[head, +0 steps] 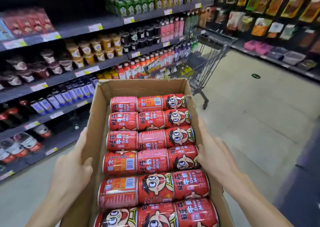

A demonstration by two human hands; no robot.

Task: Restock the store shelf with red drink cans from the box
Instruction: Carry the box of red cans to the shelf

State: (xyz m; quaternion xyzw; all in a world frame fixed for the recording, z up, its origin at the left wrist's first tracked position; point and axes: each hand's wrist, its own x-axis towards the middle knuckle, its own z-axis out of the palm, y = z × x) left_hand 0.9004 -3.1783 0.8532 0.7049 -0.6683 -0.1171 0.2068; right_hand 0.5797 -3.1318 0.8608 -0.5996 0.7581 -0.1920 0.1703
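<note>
Cardboard box (143, 86) of red drink cans (152, 140), lying in three columns, carried in the aisle beside the store shelf (69, 76). Left hand (72, 168) and right hand (216, 157) press flat against the box's side walls, fingers straight. Shopping cart (204, 62) stands just beyond the box.

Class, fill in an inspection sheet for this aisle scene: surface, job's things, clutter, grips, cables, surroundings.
Surface: pale aisle floor; the box rests on no surface seen.
Job's things: open cardboard box holding red drink cans lying on their sides, three across.
Clutter: empty shopping trolley stands ahead.
Grips: left hand lies flat on the box's left wall; right hand lies flat on its right wall.
Cables: nothing seen.
Surroundings: drink shelves to the left, hanging snack packets to the right.
</note>
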